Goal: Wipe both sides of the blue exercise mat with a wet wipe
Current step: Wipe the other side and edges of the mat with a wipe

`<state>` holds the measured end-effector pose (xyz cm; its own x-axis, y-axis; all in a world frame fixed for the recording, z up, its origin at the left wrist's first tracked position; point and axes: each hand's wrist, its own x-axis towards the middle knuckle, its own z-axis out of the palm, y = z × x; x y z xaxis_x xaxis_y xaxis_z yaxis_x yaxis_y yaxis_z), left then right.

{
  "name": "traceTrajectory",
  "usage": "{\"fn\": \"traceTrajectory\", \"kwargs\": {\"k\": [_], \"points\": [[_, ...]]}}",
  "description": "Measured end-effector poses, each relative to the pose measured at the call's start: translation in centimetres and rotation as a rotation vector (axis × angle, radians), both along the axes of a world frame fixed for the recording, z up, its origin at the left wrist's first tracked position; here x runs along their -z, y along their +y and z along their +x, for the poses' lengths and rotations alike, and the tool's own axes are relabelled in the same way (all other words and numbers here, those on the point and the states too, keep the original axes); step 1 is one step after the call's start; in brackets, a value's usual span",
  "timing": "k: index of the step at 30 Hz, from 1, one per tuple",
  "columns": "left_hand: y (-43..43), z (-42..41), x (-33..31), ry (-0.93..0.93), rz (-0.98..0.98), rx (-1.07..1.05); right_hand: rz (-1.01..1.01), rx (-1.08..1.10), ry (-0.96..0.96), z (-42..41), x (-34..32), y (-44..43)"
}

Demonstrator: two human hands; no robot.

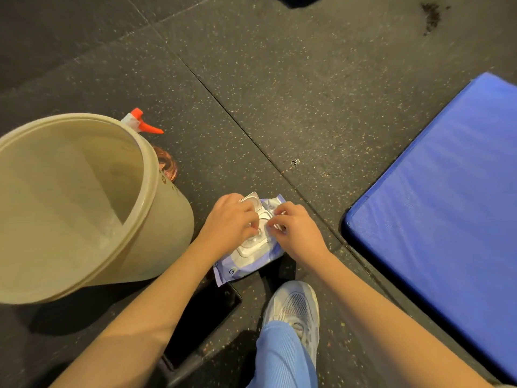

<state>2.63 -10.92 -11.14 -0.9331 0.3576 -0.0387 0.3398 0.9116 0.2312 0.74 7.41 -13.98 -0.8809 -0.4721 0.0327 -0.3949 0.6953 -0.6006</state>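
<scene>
Speckled floor [279, 93] | bucket [167, 233] left of wipes pack [246, 264] | blue mat [433, 205] right

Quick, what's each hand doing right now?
Left hand: fingers curled, pinching the wipe pack.
Right hand: pinching the wipe pack at its opening.

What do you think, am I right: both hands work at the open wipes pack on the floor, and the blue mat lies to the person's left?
Not quite: the mat lies to the person's right, as the head view shows. The rest holds: the left hand and right hand pinch at the open pack on the floor.
</scene>
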Motion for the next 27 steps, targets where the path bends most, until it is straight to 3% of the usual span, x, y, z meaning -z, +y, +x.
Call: {"fn": "traceTrajectory", "kwargs": {"k": [11, 17, 27], "points": [[-2.5, 4.6, 0.5, -0.152, 0.151, -0.266, 0.179, -0.059, 0.16, -0.1, -1.3, -1.4], [-0.5, 3.8, 0.8, -0.154, 0.151, -0.494, 0.24, -0.237, 0.201, 0.0, -1.5, -2.3], [-1.3, 4.7, 1.7, -0.222, 0.244, -0.471, 0.396, -0.342, 0.135, 0.0, -2.6, -3.2]]}}
